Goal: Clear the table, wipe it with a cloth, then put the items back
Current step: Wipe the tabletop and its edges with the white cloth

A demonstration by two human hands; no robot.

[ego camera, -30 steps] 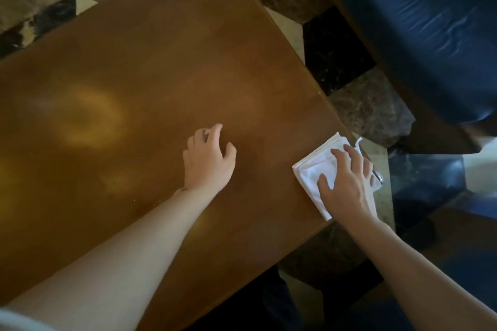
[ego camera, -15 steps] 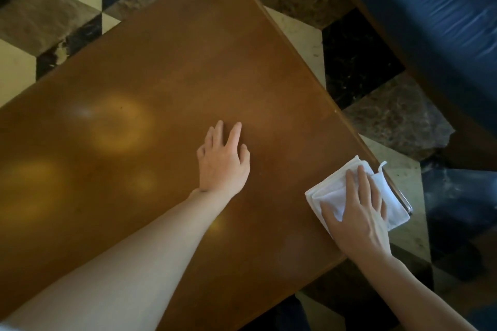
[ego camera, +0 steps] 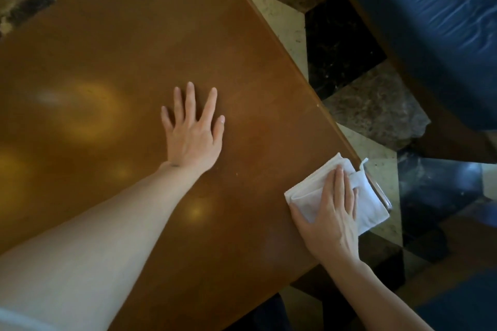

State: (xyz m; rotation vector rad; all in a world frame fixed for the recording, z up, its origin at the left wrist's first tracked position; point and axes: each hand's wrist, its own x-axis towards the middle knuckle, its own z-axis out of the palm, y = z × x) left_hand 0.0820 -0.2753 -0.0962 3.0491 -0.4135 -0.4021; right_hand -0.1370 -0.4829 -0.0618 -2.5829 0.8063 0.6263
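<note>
A brown wooden table (ego camera: pixel 139 35) fills most of the view, its top bare and glossy. My left hand (ego camera: pixel 192 133) lies flat on the table near its middle, fingers spread, holding nothing. A folded white cloth (ego camera: pixel 312 196) lies at the table's right edge, partly hanging over it. My right hand (ego camera: pixel 332 213) presses flat on the cloth, fingers together and pointing away from me.
A dark blue seat cushion (ego camera: pixel 435 24) on a wooden frame stands close by at the upper right. Patterned floor tiles (ego camera: pixel 336 43) in cream, brown and black show between the table and the seat. Light patches reflect on the left of the tabletop.
My left hand has gone from curled to flat with spread fingers. My right hand has slid the cloth along the table's right edge toward the near corner.
</note>
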